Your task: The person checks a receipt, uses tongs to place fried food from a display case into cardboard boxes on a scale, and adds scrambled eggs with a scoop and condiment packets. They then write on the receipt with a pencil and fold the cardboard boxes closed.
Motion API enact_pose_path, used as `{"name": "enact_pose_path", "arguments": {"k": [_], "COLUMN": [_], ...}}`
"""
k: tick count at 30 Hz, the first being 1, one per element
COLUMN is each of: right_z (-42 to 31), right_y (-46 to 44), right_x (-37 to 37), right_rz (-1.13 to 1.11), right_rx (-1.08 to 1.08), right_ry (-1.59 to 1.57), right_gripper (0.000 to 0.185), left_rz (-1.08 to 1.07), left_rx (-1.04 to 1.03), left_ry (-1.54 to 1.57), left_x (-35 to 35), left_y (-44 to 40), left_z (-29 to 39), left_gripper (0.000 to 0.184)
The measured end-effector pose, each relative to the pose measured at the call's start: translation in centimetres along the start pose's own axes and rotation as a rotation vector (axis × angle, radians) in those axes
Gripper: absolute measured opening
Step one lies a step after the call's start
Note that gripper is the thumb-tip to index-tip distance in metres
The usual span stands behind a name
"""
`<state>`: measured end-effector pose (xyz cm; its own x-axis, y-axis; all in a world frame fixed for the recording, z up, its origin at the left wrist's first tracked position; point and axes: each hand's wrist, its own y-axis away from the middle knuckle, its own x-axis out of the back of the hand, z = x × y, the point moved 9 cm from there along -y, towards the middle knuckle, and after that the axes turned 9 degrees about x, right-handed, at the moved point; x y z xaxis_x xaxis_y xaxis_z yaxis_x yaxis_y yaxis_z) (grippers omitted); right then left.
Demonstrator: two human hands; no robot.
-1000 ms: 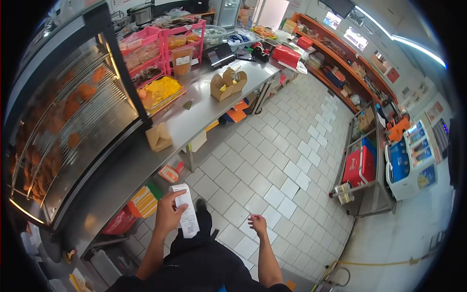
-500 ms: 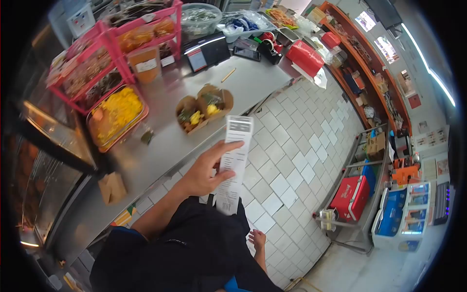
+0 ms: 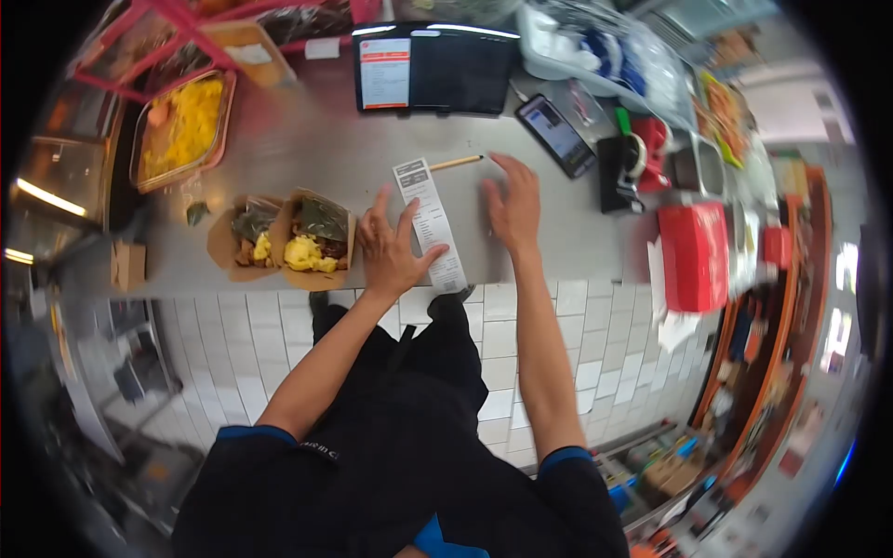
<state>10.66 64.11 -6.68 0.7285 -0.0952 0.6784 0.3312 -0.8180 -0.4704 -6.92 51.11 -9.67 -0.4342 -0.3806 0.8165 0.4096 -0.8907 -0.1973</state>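
Note:
A long printed receipt [image 3: 430, 223] lies at the counter's front edge, its lower end near the edge. My left hand [image 3: 395, 244] rests on it, thumb and fingers spread on the paper. My right hand [image 3: 512, 205] is over the counter to the right of the receipt, fingers apart, holding nothing, near the dark tip of a pencil [image 3: 456, 162]. Left of my left hand stands an open cardboard box [image 3: 316, 253] with yellow food and a dark leafy wrap, beside a similar box [image 3: 223, 249].
A tablet [image 3: 433, 70] stands at the counter's back, with a phone [image 3: 556, 135] to its right. A tray of yellow food [image 3: 182, 128] sits at left, a small cardboard box [image 3: 128, 265] below it. A red box [image 3: 693, 258] is at right.
My view has turned to face the counter. The receipt, earlier held up in my left hand, is now down on the counter. My right hand has come up from my side to over the counter.

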Motion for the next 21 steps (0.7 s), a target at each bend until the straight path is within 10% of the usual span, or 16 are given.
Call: {"name": "enact_pose_path", "arguments": {"k": [4,8,10,15,18,21], "right_z": [1.1,3.6,6.4,0.1,-1.8,-1.1], "right_y": [-3.9,-4.0,-1.8,5.7,5.1,5.1], "right_x": [-5.9,-3.8,-1.7,-6.1,-6.8,-6.2], "right_rz": [-0.417,-0.276,-0.172,-0.056,-0.115,-0.098], "right_rx": [0.342,0.28,-0.39,-0.486,-0.072,-0.145], "right_ry": [0.081,0.097,-0.327,-1.029,-0.692,-0.589], "right_gripper": [0.015,0.007,0.005,0.01,0.009,0.012], "left_rz": [-0.216,-0.188,-0.122,-0.168,-0.179,-0.228], "left_rx": [0.034,0.18,0.263,0.223,0.252,0.257], "left_ry": [-0.188,-0.219,-0.169,-0.282,-0.243,-0.182], "left_x": [-1.6,-2.5,-2.2,-2.6,-2.1,-2.5], "left_y": [0.9,-0.3,-0.9,-0.8,-1.5,-0.6], "left_z": [0.2,0.0,-0.3,-0.1,-0.2,-0.2], "left_gripper": [0.1,0.106,0.105,0.101,0.099,0.1]}}
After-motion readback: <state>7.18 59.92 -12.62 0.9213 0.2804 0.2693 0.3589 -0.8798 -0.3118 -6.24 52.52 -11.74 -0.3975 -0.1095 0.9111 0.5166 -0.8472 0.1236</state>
